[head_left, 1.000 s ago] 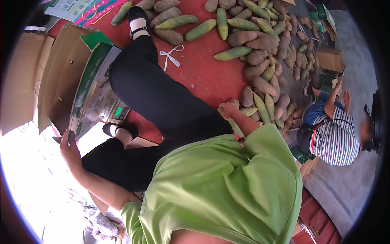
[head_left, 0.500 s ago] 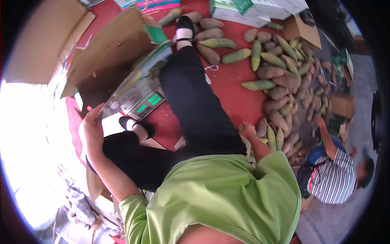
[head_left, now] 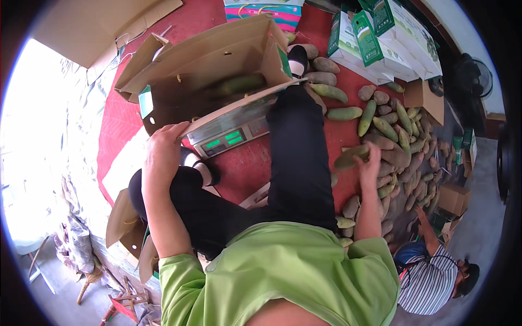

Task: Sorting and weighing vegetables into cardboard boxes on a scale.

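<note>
My left hand rests on the front flap of an open cardboard box that stands on a metal scale with a green lit display. Long green fruits lie inside the box. My right hand is raised over the heap of green and brown fruits on the red mat and is closed on one long green fruit. My black-trousered leg stretches between the scale and the heap.
Green-and-white cartons stand at the back right. Flat cardboard lies at the back left. A person in a striped shirt reaches toward the heap from the lower right. Small brown boxes sit at the right.
The view has swung so the box and scale sit in the centre. My right hand has lifted off the heap with a green fruit. My left hand stays on the box flap.
</note>
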Available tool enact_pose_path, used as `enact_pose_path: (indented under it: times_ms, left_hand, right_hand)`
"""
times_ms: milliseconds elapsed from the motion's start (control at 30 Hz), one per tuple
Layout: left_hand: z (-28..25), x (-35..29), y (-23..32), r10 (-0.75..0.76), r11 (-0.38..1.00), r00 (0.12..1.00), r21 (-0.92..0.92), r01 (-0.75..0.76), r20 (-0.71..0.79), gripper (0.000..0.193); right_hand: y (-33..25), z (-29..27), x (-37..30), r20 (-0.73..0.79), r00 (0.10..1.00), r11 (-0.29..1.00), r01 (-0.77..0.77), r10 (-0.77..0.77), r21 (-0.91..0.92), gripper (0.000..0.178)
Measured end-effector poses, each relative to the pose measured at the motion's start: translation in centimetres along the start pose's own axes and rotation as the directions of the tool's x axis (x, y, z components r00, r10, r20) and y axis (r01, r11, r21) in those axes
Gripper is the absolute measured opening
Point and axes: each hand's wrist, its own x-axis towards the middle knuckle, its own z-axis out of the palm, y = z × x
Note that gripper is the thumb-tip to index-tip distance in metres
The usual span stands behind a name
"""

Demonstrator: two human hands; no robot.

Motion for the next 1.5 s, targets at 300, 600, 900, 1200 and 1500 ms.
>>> enact_pose_path:
  times_ms: [300, 600, 900, 1200, 1500]
  left_hand:
    - [-0.4, 0.1, 0.9, -0.035, 0.999, 0.999, 0.023, 0.034, 0.014, 0.028]
    - [-0.1, 0.3, 0.4, -0.063, 0.998, 0.997, -0.022, 0.064, 0.039, 0.031]
    - [-0.4, 0.5, 1.3, -0.082, 0.997, 0.996, 0.01, 0.082, 0.044, 0.029]
    - [-0.1, 0.7, 1.3, -0.129, 0.981, 0.99, 0.151, 0.12, 0.051, 0.027]
    - [0.5, 0.6, -0.2, -0.083, 0.975, 0.996, 0.208, 0.075, 0.027, 0.026]
  right_hand:
    - [-19.4, -10.9, 10.5, -0.48, 0.859, 0.728, 0.442, -0.177, 0.524, 0.054]
    - [-31.0, -2.1, 13.5, -0.355, 0.79, 0.595, 0.61, -0.499, 0.522, 0.047]
    - [-31.8, 7.0, 15.7, -0.129, 0.899, 0.65, 0.397, -0.419, 0.648, 0.033]
    - [-15.2, 2.0, 14.5, -0.052, 0.999, 0.766, 0.046, -0.017, 0.641, 0.02]
    - [7.9, 13.8, -0.7, 0.381, 0.853, 0.897, -0.426, 0.356, 0.116, 0.026]
